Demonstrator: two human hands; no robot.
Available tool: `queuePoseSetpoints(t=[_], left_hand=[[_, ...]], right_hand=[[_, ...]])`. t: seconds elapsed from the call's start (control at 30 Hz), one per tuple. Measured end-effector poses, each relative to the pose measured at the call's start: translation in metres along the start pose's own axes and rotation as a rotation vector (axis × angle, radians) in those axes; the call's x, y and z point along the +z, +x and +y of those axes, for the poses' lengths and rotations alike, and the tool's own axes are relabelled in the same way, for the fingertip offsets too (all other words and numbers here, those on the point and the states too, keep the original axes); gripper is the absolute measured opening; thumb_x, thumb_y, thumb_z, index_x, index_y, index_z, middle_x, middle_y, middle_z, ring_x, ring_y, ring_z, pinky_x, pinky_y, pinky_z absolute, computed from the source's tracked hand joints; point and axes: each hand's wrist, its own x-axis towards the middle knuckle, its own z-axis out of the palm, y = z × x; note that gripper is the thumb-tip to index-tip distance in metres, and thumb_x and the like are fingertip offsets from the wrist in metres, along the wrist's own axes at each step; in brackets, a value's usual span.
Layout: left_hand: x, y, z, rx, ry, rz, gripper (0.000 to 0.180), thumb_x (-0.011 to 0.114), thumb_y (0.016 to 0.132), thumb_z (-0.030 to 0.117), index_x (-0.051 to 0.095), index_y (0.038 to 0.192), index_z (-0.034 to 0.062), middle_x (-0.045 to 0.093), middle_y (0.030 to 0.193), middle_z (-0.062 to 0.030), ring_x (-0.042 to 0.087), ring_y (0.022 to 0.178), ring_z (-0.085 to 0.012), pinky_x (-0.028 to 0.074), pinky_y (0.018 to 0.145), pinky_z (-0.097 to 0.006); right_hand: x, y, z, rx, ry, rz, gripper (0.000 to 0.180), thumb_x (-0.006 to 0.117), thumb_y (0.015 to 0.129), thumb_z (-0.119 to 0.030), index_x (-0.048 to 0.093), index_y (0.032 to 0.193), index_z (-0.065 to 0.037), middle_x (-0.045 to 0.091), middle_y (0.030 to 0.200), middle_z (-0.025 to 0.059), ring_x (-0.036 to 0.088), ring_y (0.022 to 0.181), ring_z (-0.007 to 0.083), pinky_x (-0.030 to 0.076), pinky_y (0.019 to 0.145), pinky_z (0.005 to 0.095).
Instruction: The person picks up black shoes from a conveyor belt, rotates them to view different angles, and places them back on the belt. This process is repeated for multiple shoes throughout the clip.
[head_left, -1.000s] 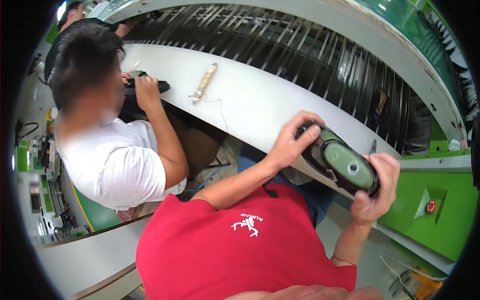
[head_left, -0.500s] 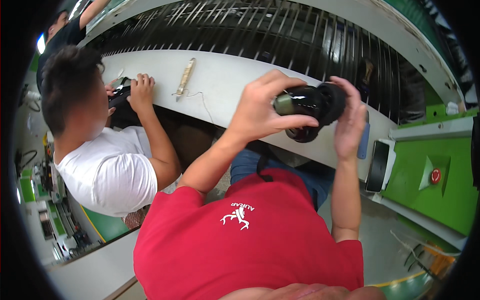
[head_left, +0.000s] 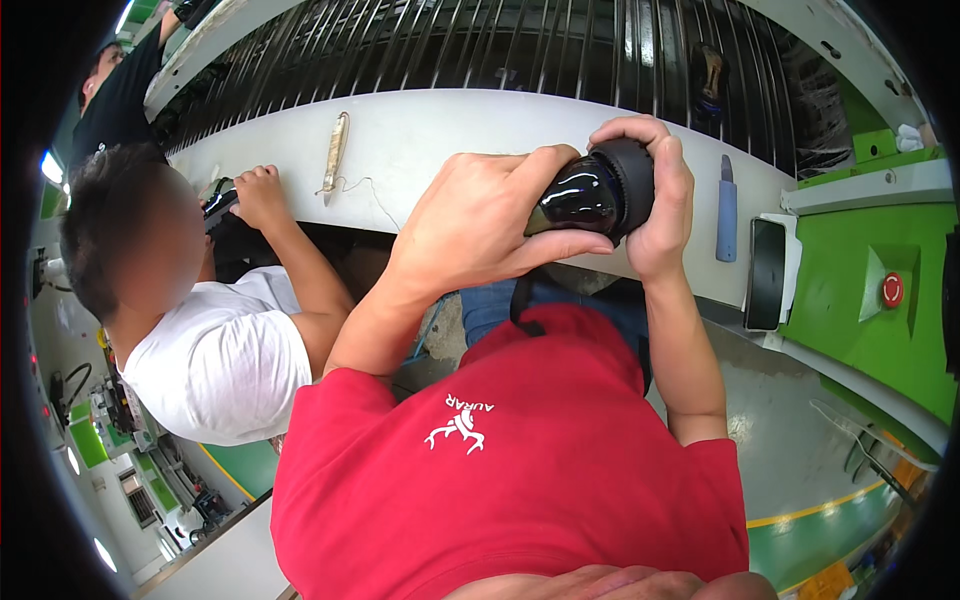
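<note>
From the head, one wide fisheye faces down, close above the left hand point(head_left: 475, 215) and right hand point(head_left: 664, 210).

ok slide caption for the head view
Left hand and right hand hold a glossy dark shoe at a white worktop.

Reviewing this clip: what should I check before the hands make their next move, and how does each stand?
1. Left hand gripping the glossy black shoe: ok.
2. Right hand supporting its ribbed black end: ok.
3. Shoe's whole surface visible: not ok; the hands cover parts.
4. Blue-handled tool apart from both hands: ok.
5. Red button uncovered: ok.
6. Grip firmness: cannot tell.
</note>
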Motion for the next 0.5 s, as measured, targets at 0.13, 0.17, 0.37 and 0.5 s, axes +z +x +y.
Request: queuePoseSetpoints(t=[0.13, 0.17, 0.37, 0.5], left_hand=[[0.0031, -0.0011, -0.0015, 0.018, 0.023, 0.007, 0.072, 0.099, 0.078, 0.05, 0.072, 0.124, 0.0017, 0.078, 0.083, -0.0167, 0.08, 0.075, -0.0358, 0.061, 0.066, -0.039], [0.003, -0.001, -0.0014, 0.022, 0.024, 0.005, 0.072, 0.099, 0.078, 0.05, 0.072, 0.124, 0.0018, 0.078, 0.083, -0.0164, 0.079, 0.074, -0.0353, 0.061, 0.066, -0.039], [0.0026, -0.0002, -0.0003, 0.027, 0.053, -0.001, 0.071, 0.098, 0.078, 0.051, 0.072, 0.123, 0.0025, 0.077, 0.082, -0.0146, 0.078, 0.072, -0.0338, 0.059, 0.064, -0.038], [0.0037, -0.0015, -0.0025, 0.033, 0.07, -0.016, 0.072, 0.097, 0.078, 0.052, 0.071, 0.123, 0.0021, 0.076, 0.082, -0.0133, 0.077, 0.07, -0.0333, 0.058, 0.063, -0.038]], right_hand=[[-0.0016, 0.0052, -0.0044, -0.045, -0.071, -0.011, 0.057, 0.039, 0.113, -0.042, 0.072, 0.104, 0.004, 0.072, 0.103, 0.013, 0.066, 0.095, 0.0227, 0.051, 0.09, 0.0347], [-0.0012, 0.0056, -0.005, -0.062, -0.094, -0.013, 0.056, 0.04, 0.112, -0.041, 0.072, 0.103, 0.004, 0.072, 0.102, 0.0135, 0.066, 0.095, 0.0231, 0.051, 0.09, 0.0351], [-0.0033, 0.0075, -0.0032, -0.055, -0.068, -0.023, 0.051, 0.042, 0.109, -0.035, 0.073, 0.101, 0.005, 0.072, 0.102, 0.0148, 0.067, 0.094, 0.0245, 0.051, 0.089, 0.0361], [-0.0032, 0.0083, -0.0034, -0.102, -0.109, -0.043, 0.051, 0.042, 0.109, -0.034, 0.072, 0.101, 0.006, 0.071, 0.102, 0.0162, 0.066, 0.093, 0.0252, 0.051, 0.087, 0.0369]])
